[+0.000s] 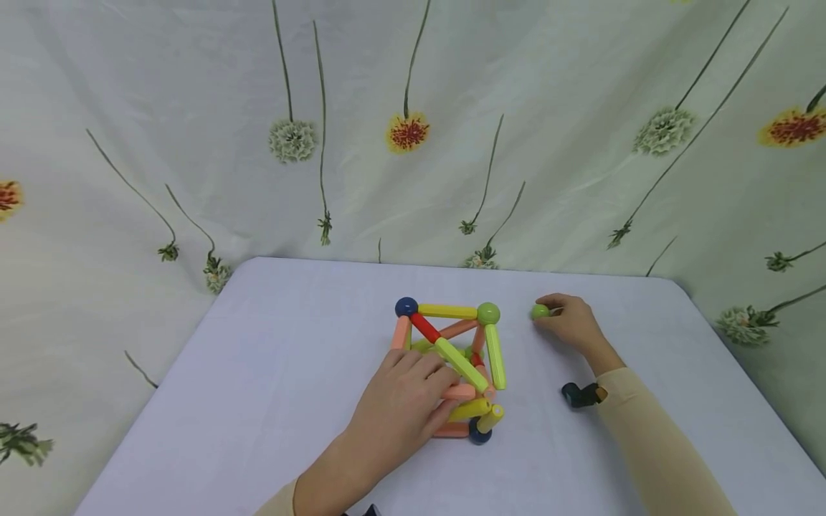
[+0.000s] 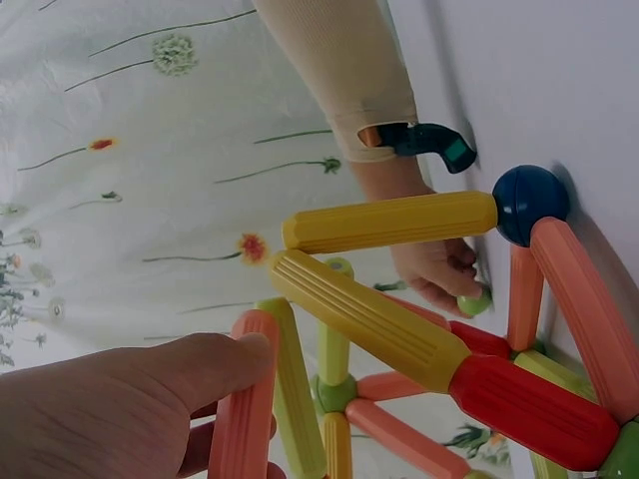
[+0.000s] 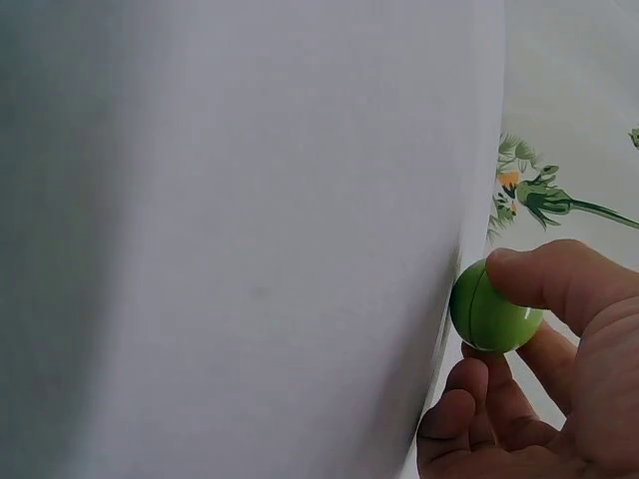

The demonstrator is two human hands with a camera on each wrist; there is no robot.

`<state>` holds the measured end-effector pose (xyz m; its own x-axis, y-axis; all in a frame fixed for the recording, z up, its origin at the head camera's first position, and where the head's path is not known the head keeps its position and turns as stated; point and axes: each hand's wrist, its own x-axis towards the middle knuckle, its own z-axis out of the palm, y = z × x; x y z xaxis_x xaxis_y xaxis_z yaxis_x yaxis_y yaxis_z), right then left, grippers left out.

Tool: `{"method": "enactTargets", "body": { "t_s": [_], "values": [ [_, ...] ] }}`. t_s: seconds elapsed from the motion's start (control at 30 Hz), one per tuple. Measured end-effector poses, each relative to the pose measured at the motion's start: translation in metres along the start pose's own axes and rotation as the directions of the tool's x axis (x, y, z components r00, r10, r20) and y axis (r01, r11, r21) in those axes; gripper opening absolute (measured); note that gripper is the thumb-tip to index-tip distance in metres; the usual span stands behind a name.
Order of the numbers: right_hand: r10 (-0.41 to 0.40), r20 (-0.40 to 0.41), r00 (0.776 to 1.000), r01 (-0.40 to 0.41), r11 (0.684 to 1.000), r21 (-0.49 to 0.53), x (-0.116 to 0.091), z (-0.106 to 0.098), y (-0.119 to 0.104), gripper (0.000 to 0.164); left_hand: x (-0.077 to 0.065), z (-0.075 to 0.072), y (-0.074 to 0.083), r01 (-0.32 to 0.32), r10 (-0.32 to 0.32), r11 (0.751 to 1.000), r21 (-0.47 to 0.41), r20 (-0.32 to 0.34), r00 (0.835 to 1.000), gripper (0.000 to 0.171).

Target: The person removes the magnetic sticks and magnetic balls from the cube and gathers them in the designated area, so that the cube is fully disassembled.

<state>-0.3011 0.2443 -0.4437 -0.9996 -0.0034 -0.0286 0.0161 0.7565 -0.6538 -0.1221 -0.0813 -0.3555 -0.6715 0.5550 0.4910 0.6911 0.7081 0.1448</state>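
Observation:
My right hand (image 1: 571,326) pinches a green ball (image 3: 494,309) between thumb and fingers, close to the table top behind and right of a frame built of coloured rods and balls. My left hand (image 1: 403,394) is at the frame's near side, its thumb and fingers holding a salmon-pink rod (image 2: 245,409). A light green rod (image 2: 300,399) stands right beside that one. Along the frame's top, a yellow rod (image 1: 447,311) joins a dark blue ball (image 1: 406,307) to another green ball (image 1: 488,313). Lower at the near corner sits a second dark blue ball (image 1: 480,431). Part of the frame is hidden behind my left hand.
The white table (image 1: 271,344) backs onto a hanging cloth (image 1: 361,193) printed with flowers. A dark wrist device (image 1: 581,395) sticks out at the right sleeve (image 1: 652,430), between that arm and the frame.

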Motion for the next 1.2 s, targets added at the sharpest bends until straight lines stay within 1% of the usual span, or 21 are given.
{"method": "enactTargets", "body": {
  "t_s": [0.17,0.27,0.37,0.5,0.63,0.87,1.0,1.2],
  "values": [
    [-0.014,0.042,0.999,0.016,0.999,-0.037,0.001,0.001,0.001,0.041,0.0,0.001,0.001,-0.008,0.009,1.0,0.017,-0.012,1.0,0.027],
    [-0.029,0.053,0.998,0.032,0.998,-0.061,0.0,0.001,0.002,0.042,0.001,0.0,0.001,-0.013,0.014,1.0,0.022,-0.017,1.0,0.026],
    [-0.059,0.051,0.997,0.062,0.996,-0.07,-0.002,0.0,0.002,0.041,0.001,-0.001,0.002,0.0,0.0,1.0,0.015,0.0,1.0,0.027],
    [-0.092,0.049,0.995,0.095,0.992,-0.082,-0.006,-0.001,0.002,0.039,0.0,-0.002,0.002,0.012,-0.013,0.999,0.038,0.035,0.999,0.027],
    [-0.109,0.062,0.992,0.115,0.988,-0.102,-0.009,-0.001,0.0,0.039,-0.001,-0.001,0.001,0.01,-0.012,0.999,0.051,0.036,0.999,0.025],
    [-0.123,0.072,0.99,0.131,0.986,-0.105,-0.013,-0.001,0.0,0.043,-0.001,0.0,0.001,0.011,-0.012,0.999,0.036,0.017,1.0,0.026],
    [-0.127,0.079,0.989,0.136,0.984,-0.115,-0.014,-0.001,0.0,0.045,-0.002,0.0,0.001,0.017,-0.018,0.999,0.034,0.025,1.0,0.029],
    [-0.125,0.084,0.989,0.134,0.984,-0.12,-0.014,-0.001,-0.001,0.046,-0.002,-0.001,0.001,0.014,-0.016,0.999,0.039,0.026,1.0,0.028]
  ]
}}
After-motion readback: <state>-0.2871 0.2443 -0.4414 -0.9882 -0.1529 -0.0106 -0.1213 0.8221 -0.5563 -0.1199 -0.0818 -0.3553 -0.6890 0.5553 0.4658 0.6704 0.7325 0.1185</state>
